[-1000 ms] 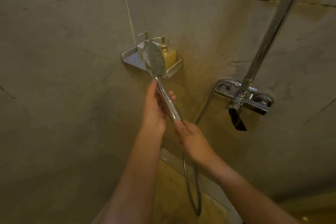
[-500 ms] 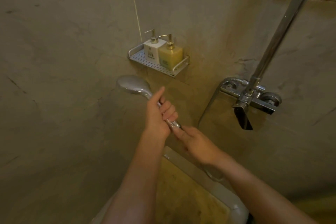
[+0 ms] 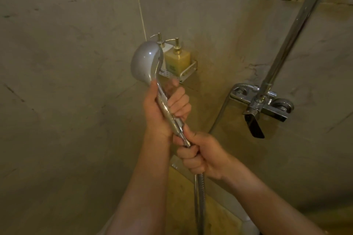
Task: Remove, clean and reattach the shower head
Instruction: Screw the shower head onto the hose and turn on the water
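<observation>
Left hand (image 3: 164, 108) raised, fingers curled round the handle of the rounded chrome handheld shower head (image 3: 146, 61), which stands near upright with its domed back to the camera. Right hand (image 3: 200, 155) just below, fist closed on the joint where the ribbed metal hose (image 3: 199, 196) meets the handle; hose hangs down from the fist. Both forearms reach up from the bottom edge. Behind the head, partly hidden by it, a perforated metal corner shelf (image 3: 188, 73) holds two pump bottles: one yellow square bottle (image 3: 177, 61), one white bottle (image 3: 167, 48). To the right, one chrome wall mixer tap (image 3: 265, 105) with one chrome riser pipe (image 3: 294, 30) slanting upward
</observation>
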Available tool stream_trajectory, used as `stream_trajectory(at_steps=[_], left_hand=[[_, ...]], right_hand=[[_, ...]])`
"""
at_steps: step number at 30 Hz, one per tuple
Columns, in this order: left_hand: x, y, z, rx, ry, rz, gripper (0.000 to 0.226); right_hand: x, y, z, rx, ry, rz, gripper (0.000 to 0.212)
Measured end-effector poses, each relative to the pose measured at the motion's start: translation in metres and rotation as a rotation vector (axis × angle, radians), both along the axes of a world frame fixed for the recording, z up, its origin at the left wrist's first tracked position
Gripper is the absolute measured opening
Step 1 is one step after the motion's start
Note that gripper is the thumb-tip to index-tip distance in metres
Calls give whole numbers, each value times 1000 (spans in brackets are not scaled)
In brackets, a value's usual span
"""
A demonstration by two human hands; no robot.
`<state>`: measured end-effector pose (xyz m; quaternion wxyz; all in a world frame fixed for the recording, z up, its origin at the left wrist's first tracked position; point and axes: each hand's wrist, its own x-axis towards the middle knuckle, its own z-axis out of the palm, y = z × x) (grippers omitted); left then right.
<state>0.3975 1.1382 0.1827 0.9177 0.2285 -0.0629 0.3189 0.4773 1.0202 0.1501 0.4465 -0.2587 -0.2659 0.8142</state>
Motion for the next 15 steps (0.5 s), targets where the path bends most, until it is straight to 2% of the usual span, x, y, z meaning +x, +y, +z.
stream_trajectory(at_steps=[3,6,7,8,10,15], left_hand=[[0,-2,2,-11,465,373,42],[6,-5,-2,-23,748,538,40],[8,-4,-6,-63,801,559,42],[9,-3,-10,-107,830,560,45],[8,-2,-14,-149,809,495,48],[1,6,-32,-126,540,283,42]], right_hand=[[-5,0,-5,8,-381,-337,37],[-10,1,-27,216,-1091,-595,40],[-12,1,-35,267,-1218,-611,38],[-13,0,-41,288,-1264,-621,35],[-12,-2,-48,295,-1230,-623,38],[-12,-5,-40,168,-864,-583,44]])
